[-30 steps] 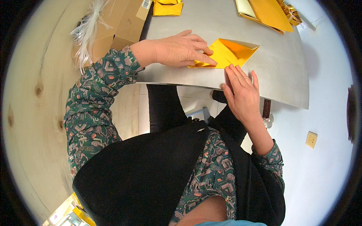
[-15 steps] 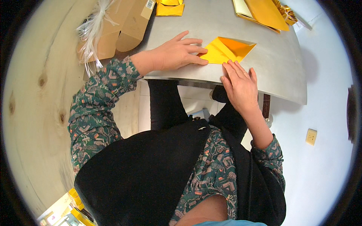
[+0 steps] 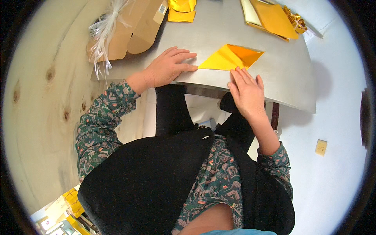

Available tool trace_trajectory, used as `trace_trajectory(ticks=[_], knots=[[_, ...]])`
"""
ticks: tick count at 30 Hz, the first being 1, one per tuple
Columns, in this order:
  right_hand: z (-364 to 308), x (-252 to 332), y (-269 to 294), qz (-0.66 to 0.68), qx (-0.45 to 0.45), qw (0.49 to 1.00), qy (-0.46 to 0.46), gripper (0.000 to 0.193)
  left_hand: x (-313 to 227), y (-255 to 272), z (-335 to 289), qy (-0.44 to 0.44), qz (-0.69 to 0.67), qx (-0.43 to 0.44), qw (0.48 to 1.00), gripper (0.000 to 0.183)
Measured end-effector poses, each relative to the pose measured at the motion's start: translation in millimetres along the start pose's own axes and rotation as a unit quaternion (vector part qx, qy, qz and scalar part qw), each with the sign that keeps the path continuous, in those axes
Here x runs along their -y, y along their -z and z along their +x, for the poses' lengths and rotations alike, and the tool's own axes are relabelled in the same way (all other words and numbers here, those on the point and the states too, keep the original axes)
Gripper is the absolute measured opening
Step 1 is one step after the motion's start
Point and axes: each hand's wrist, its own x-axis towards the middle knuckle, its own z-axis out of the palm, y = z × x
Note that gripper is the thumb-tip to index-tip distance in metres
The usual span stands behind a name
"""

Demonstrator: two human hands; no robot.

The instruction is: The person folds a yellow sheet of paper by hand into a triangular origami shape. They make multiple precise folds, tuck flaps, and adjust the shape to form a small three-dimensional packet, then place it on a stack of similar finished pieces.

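Note:
A partly folded sheet of shiny gold paper [image 3: 221, 58] lies near the front edge of the grey table. Its left end runs to a point, and a darker orange pocket stands open on its right side. My right hand [image 3: 247, 89] rests its fingertips on the paper's near edge, fingers stretched out. At the paper's left tip, my left hand [image 3: 169, 66] is spread, palm down on the table, its thumb at or just beside the tip. Neither hand grips anything.
A brown cardboard box [image 3: 143, 31] stands at the back left with a bundle of white plastic strands [image 3: 105, 33] hanging over it. Folded gold pieces [image 3: 182, 15] lie behind the paper. A stack of gold sheets [image 3: 274, 19] sits at the far right on the grey table [image 3: 290, 74].
My left hand has moved left, off the paper's face to its tip. The paper's left part now reaches a longer point. My right hand stays at the near edge.

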Motion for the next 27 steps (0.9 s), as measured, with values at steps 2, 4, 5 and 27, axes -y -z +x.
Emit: trace_trajectory(ticks=[2, 4, 5, 27], knots=[[0, 5, -1, -0.001, -0.027, 1.000, -0.008, 0.044, -6, 8, 7, 0.008, 0.014, -0.047, 0.999, 0.026], [0, 11, -4, 0.017, -0.034, 0.999, -0.006, 0.043, -22, 7, 16, 0.021, -0.033, -0.094, 0.995, 0.025], [0, 11, -5, 0.024, -0.036, 0.999, -0.005, 0.043, -33, 0, 23, 0.026, -0.071, -0.109, 0.991, 0.028], [2, -25, -6, 0.130, -0.025, 0.987, 0.089, 0.073, -48, -7, 2, 0.060, -0.084, -0.023, 0.994, 0.036]])
